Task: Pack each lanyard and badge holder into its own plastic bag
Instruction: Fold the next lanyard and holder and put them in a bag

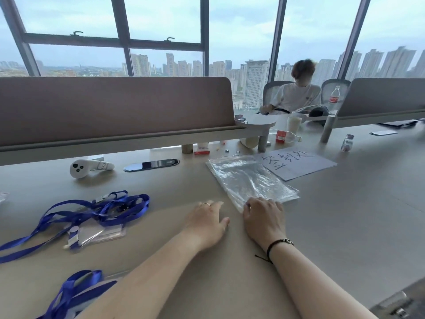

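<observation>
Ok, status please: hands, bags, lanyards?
Left hand flat on table, holding nothing. Right hand fingers on bags near edge. Lanyards unpacked, left side. Nothing between.

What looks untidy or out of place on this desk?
The lanyards lie in one tangled heap with their badge holders, not yet separated. A cup lies on its side under the shelf. The bags lie flat and neat.

Royal blue lanyards (96,210) lie tangled around clear badge holders (101,231) on my pale beige worktop (345,215). The plastic bags (250,178) are see-through and glossy. A white controller (89,168) has black dots. A white sheet (299,163) carries dark handwritten characters. A black cord bracelet (278,244) circles my right wrist.
</observation>
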